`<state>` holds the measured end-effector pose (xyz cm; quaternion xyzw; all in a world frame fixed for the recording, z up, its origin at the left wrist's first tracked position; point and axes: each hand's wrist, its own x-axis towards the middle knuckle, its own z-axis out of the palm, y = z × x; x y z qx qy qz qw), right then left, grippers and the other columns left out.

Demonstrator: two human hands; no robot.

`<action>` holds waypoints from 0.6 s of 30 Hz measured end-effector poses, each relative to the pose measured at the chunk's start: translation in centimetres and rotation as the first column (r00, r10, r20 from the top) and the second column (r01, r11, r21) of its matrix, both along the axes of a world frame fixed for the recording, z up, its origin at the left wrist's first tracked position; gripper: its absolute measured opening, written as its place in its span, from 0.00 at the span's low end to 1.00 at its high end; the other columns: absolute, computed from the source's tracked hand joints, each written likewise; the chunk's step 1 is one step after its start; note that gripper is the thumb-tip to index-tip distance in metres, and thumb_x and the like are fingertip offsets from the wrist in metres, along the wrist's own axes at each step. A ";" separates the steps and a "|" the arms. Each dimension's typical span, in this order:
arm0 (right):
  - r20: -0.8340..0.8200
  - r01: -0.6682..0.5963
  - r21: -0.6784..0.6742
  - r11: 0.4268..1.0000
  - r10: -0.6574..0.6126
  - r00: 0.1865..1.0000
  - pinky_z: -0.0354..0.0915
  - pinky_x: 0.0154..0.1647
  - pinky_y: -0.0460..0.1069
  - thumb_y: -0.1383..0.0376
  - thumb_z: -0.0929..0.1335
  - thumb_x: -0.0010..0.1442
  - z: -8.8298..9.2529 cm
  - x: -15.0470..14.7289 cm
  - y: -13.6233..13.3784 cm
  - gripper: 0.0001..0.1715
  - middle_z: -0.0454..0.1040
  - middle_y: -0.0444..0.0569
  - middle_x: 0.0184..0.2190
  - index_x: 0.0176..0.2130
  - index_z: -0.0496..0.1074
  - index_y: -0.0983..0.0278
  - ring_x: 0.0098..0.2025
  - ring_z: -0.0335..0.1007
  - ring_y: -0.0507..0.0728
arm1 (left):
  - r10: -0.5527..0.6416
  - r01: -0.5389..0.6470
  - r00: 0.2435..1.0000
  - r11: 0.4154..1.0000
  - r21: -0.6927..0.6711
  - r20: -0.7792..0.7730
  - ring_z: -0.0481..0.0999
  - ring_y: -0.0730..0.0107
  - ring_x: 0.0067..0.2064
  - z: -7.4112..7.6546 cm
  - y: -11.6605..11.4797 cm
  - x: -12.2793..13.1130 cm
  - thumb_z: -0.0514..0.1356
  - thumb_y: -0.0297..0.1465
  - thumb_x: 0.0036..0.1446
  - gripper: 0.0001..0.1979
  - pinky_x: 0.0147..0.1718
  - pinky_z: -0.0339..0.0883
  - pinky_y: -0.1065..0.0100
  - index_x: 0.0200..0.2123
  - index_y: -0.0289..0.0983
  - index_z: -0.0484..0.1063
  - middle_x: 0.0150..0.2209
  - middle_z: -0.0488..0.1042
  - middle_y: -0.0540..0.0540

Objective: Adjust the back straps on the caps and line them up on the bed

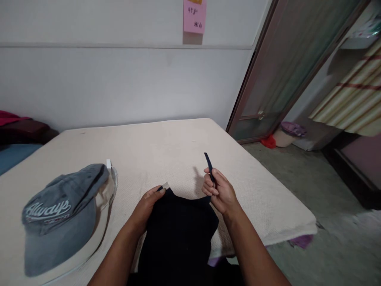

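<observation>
holding a dark garment by two ends on a pale table

gripping with both hands, the person keeps a black garment point(178, 230) at the near edge of a table covered with a cream cloth point(166, 151). the garment lies partly on the cloth and partly hangs over the near edge, between the two forearms.

the left hand point(149, 204) rests on the upper left corner of the garment. its fingers point(157, 191) are closed in a pinch on a short dark strap end with a small pale tag point(165, 186) on it. the tag sticks out just past the fingertips and lies flat on the cloth.

the right hand point(220, 192) is lifted a little above the cloth, at the upper right corner of the garment. its fingers point(212, 178) are curled in and closed around a thin dark strap point(208, 162). the free end of this strap stands up and leans away from the person. it throws a soft shadow on the cloth to the left of it.

a grey-blue cap point(62, 214) with white stitched letters on the front lies on the left part of the table, well apart from the hands. under it is a pale hat brim point(108, 194), which shows along the right side of the cap.

behind the table is a white wall with a pink note point(195, 16) on it. to the right is a dark-framed door point(282, 67), and near its foot on the floor stands a bucket with a purple lid point(290, 133).
</observation>
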<state>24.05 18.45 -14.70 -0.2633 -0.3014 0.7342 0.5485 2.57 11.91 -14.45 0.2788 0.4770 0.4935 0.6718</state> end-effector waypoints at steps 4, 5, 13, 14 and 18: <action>0.171 -0.279 0.075 0.957 0.263 0.949 0.41 0.16 0.43 0.61 0.65 0.59 0.4 -1.1 -0.7 0.09 0.58 0.36 0.16 0.36 0.70 0.65 0.14 0.40 0.44 | 0.047 -0.047 0.999 0.999 0.009 -0.009 0.70 0.72 0.26 0.0 -0.1 0.0 0.63 0.37 0.50 0.10 0.27 0.61 0.73 0.32 0.35 0.76 0.25 0.74 0.50; 0.216 -0.343 0.064 0.937 0.323 0.922 0.40 0.16 0.43 0.62 0.65 0.59 0.4 -1.5 -0.8 0.09 0.58 0.37 0.16 0.34 0.70 0.66 0.14 0.42 0.44 | 0.041 -0.042 0.999 0.999 0.024 0.014 0.70 0.73 0.26 0.1 -0.1 0.0 0.63 0.36 0.51 0.09 0.27 0.61 0.73 0.31 0.35 0.76 0.25 0.74 0.50; 0.440 -0.516 -0.022 0.856 0.472 0.764 0.44 0.18 0.43 0.65 0.65 0.55 0.3 -3.5 -1.5 0.08 0.65 0.42 0.19 0.27 0.70 0.66 0.18 0.52 0.46 | -0.078 0.064 0.990 0.991 0.121 0.117 0.68 0.74 0.27 0.3 -0.5 -0.2 0.59 0.31 0.52 0.07 0.26 0.59 0.74 0.34 0.34 0.74 0.27 0.72 0.49; 0.433 -0.506 -0.020 0.862 0.464 0.773 0.43 0.18 0.43 0.65 0.65 0.55 0.2 -3.5 -1.5 0.08 0.66 0.42 0.20 0.27 0.70 0.66 0.18 0.52 0.46 | -0.083 0.070 0.991 0.990 0.125 0.104 0.68 0.73 0.27 0.3 -0.5 -0.2 0.60 0.31 0.52 0.07 0.26 0.59 0.73 0.34 0.34 0.74 0.27 0.72 0.49; 0.407 -0.416 0.013 0.909 0.375 0.833 0.48 0.19 0.43 0.67 0.64 0.54 -0.3 -3.3 -1.3 0.06 0.68 0.44 0.22 0.28 0.70 0.65 0.19 0.54 0.46 | -0.086 0.079 0.995 0.989 0.129 0.046 0.71 0.71 0.28 0.3 -0.5 -0.1 0.62 0.33 0.52 0.08 0.29 0.61 0.72 0.34 0.35 0.74 0.28 0.75 0.48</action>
